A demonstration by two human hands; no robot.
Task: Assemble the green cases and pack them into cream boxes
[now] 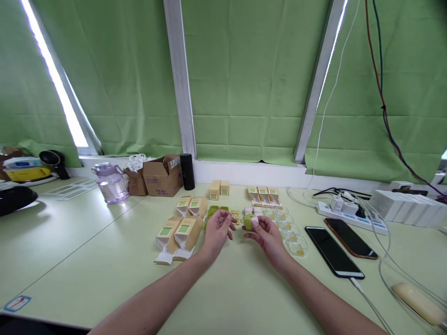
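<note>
The person's right hand [268,235] grips a small green case [248,222] between thumb and fingers, just above the middle of the desk [223,298], with a pale pink bit showing against it under the thumb. Facing it, a little apart, the left hand [217,232] is loosely curled, thumb near the forefinger; from here I cannot tell whether it pinches anything. Just behind the left hand sit more green cases [213,210], partly hidden by it, and between the two hands lie tiny yellow pieces [235,212] in short rows. Beyond the right hand are pale pink blocks [248,210], and beside it run clear cups [296,245], the nearest with a yellow spot inside. Left of the left hand, tan cartons [188,232] lie with their flaps open towards the person; three flatter cartons [264,197] lie at the back, right of two upright boxes [214,191]. Over to the right, two phones [334,251] lie side by side, the nearer one with a white cable plugged in, in front of a loaded power strip [352,218]. Well off to the left stands a purple bottle [110,184], next to a cardboard box [162,177].
</note>
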